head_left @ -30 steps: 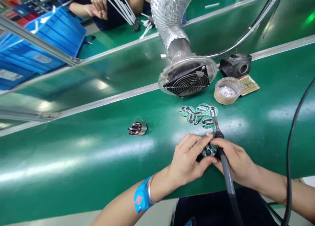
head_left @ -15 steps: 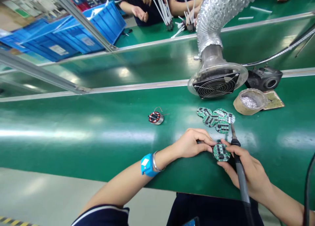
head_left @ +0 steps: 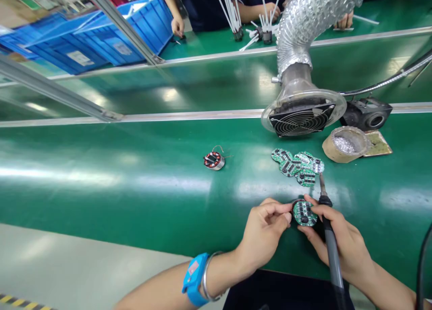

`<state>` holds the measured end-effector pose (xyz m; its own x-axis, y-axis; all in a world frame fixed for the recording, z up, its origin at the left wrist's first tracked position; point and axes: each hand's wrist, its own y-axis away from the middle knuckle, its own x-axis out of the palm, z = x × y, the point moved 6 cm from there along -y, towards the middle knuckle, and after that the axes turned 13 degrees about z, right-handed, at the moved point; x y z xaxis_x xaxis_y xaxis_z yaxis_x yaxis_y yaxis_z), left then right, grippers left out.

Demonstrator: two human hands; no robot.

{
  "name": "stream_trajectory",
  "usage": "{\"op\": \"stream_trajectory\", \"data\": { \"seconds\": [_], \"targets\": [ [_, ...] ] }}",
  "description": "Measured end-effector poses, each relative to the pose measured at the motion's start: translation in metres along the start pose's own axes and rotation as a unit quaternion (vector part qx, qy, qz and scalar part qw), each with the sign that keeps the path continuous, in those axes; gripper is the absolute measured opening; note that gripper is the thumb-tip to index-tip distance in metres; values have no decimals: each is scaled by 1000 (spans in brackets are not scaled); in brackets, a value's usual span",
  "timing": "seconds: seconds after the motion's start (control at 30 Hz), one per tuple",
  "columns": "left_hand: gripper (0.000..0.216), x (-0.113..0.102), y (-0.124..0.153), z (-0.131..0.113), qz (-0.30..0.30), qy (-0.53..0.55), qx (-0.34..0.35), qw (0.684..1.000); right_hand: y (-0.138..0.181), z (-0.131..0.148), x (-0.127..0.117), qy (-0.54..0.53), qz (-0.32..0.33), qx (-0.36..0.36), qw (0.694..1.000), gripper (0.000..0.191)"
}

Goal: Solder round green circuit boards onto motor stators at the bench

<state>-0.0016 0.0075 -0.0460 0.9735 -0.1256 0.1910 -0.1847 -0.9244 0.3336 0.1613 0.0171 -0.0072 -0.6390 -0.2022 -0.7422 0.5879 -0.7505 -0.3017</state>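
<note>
A round green circuit board (head_left: pixel 304 212) faces up between my hands, with a dark, reddish edge of some part showing beneath its left side. My right hand (head_left: pixel 340 235) steadies the board with its fingertips and also grips a soldering iron (head_left: pixel 330 238), whose tip points away from me beside a cluster of loose round circuit boards (head_left: pixel 297 166). Thumb and forefinger of my left hand (head_left: pixel 265 231) are pinched together at the board's left edge; whatever lies between them is too small to make out. Farther left, a motor stator (head_left: pixel 214 160) with copper windings and loose wire ends rests on the bench.
A fume extractor (head_left: pixel 302 121) with a foil duct (head_left: pixel 297 31) hangs over the green bench (head_left: pixel 135 166). Near it are a tub of solder bits (head_left: pixel 342 148), a flat tray (head_left: pixel 380 143) and a black iron holder (head_left: pixel 367 114). Blue crates (head_left: pixel 84 53) and co-workers' hands (head_left: pixel 178 25) are across the bench.
My left hand has turned and come nearer to me, its fingers now curled into a pinch at the board's edge. My right hand, the board and the iron stay nearly in place.
</note>
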Motion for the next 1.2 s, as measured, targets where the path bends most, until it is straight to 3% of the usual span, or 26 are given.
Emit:
{"op": "stream_trajectory", "data": {
  "seconds": [0.17,0.33,0.4,0.47,0.53,0.6,0.7,0.77,0.87,1.07,1.2],
  "targets": [
    [25,-9,-22,-4,97,19,-35,994,-1,-2,1,-6,12,1,1000,37],
    [30,-6,-64,-14,281,4,-155,947,-1,-6,2,-3,28,2,1000,37],
    [30,-3,-70,-15,307,-12,-185,933,1,-7,2,3,25,3,1000,37],
    [25,-3,-67,-13,279,-14,-179,943,3,-9,2,7,19,9,1000,37],
    [16,-5,-54,-12,216,-22,-124,968,4,-10,1,7,16,13,1000,39],
    [14,-8,-34,-16,150,-85,-17,985,4,-10,1,6,17,10,1000,40],
    [31,-1,-4,-25,111,-226,142,957,3,-7,0,9,20,1,1000,39],
    [35,4,5,-29,91,-282,201,934,3,-7,-1,9,25,-2,1000,38],
    [15,3,2,-33,50,-312,250,915,4,-9,0,1,39,0,999,40],
    [12,0,-21,-35,131,-331,316,879,3,-13,0,-2,71,-11,997,37],
    [15,1,-30,-38,190,-397,350,827,2,-15,-2,-2,74,-4,997,33]
  ]
}}
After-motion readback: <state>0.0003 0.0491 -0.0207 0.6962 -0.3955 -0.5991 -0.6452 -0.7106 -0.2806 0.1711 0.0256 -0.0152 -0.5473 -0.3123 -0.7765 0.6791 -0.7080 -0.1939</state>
